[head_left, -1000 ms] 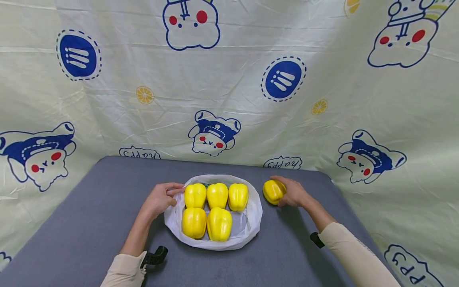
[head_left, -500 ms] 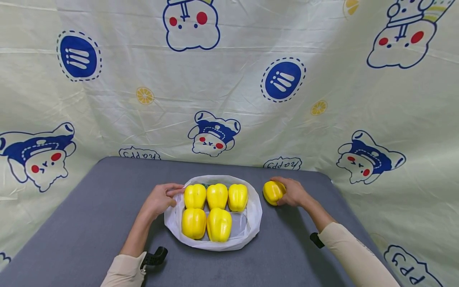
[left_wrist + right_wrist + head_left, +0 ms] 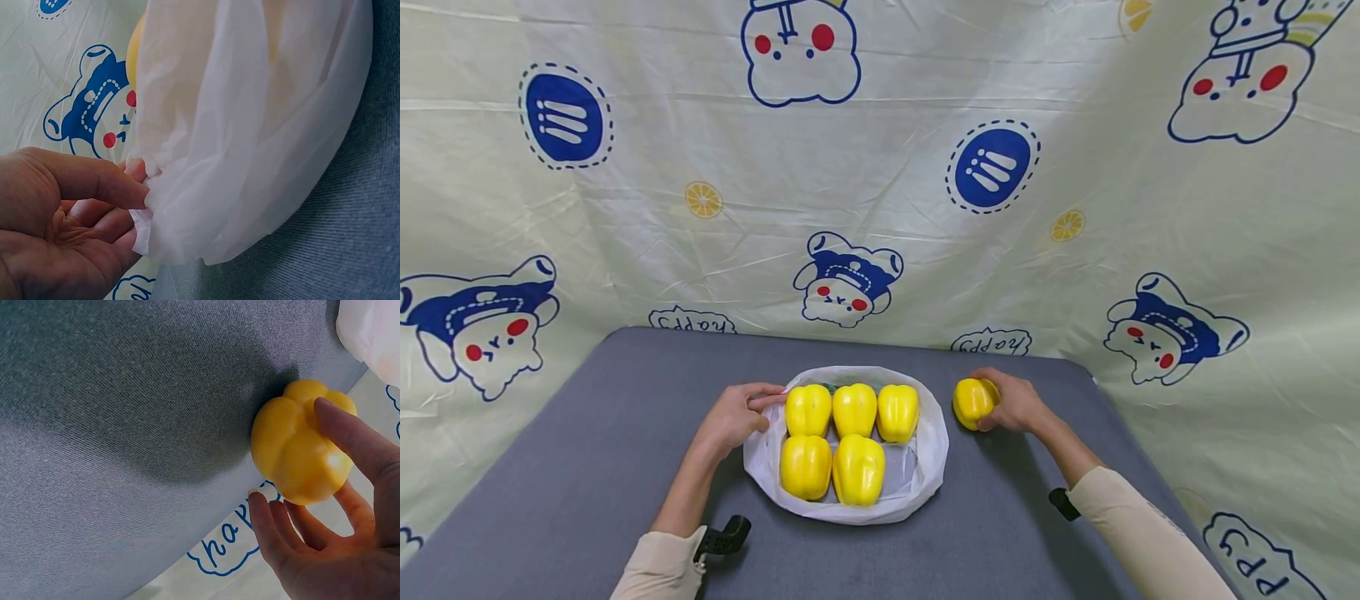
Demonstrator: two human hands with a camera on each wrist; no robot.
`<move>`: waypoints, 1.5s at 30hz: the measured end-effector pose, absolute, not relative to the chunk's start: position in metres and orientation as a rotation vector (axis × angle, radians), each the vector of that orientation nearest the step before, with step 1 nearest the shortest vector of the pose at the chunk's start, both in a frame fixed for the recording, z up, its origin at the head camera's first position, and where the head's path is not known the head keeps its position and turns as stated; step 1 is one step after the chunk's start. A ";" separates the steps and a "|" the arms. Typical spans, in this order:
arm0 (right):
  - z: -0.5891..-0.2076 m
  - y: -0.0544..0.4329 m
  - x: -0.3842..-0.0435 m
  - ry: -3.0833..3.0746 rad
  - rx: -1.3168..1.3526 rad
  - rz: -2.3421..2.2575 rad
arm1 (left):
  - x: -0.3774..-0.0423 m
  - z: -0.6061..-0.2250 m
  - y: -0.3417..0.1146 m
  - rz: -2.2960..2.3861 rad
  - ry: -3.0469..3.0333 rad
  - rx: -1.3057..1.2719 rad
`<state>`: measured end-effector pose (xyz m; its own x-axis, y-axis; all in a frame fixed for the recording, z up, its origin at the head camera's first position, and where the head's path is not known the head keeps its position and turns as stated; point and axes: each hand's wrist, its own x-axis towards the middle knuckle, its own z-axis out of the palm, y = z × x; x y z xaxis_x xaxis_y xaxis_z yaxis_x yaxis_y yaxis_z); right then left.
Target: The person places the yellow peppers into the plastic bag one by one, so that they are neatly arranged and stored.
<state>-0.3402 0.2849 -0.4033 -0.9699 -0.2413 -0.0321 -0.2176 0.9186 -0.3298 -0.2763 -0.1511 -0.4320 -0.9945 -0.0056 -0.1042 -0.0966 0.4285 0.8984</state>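
In the head view a white plastic bag lies with its mouth spread wide on the table. Inside it sit several yellow bell peppers, three in the far row and two in the near row. My left hand pinches the bag's left edge; thumb and finger meet on the thin plastic in the left wrist view. To the right of the bag, my right hand holds another yellow bell pepper. Its thumb presses the pepper in the right wrist view, with the other fingers curled behind.
A grey cloth-covered table spreads under everything. Behind it hangs a pale curtain printed with cartoon figures. The near right spot inside the bag shows bare plastic.
The pepper in my right hand has shifted very slightly to the right and turned a little. My left hand and the bag have stayed in place.
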 end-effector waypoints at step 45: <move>-0.358 0.217 -0.270 2.980 -0.564 -0.789 | -0.276 -0.433 -0.152 1.614 2.595 -0.074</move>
